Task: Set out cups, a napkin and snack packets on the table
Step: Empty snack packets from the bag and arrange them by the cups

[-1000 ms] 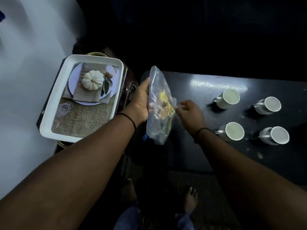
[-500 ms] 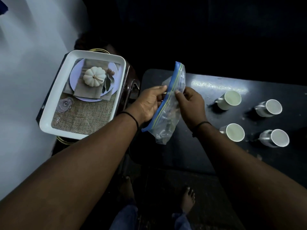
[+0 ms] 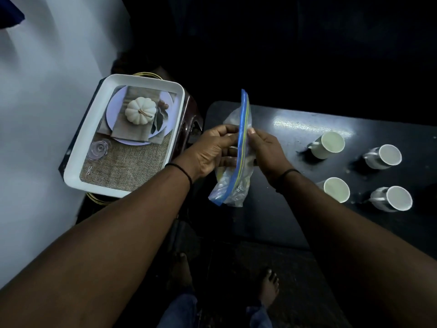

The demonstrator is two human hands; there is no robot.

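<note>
Left hand (image 3: 212, 150) and right hand (image 3: 264, 147) pinch the bag (image 3: 236, 176) seal between fingertips; part the lips evenly, keeping contents below the fingers, cups (image 3: 331, 144) beyond.

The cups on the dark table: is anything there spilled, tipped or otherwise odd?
Nothing stands out. All four cups stand upright on the table in two rows, apart. The pale specks near them are too small to identify. Both hands hold the zip bag at its seal.
</note>
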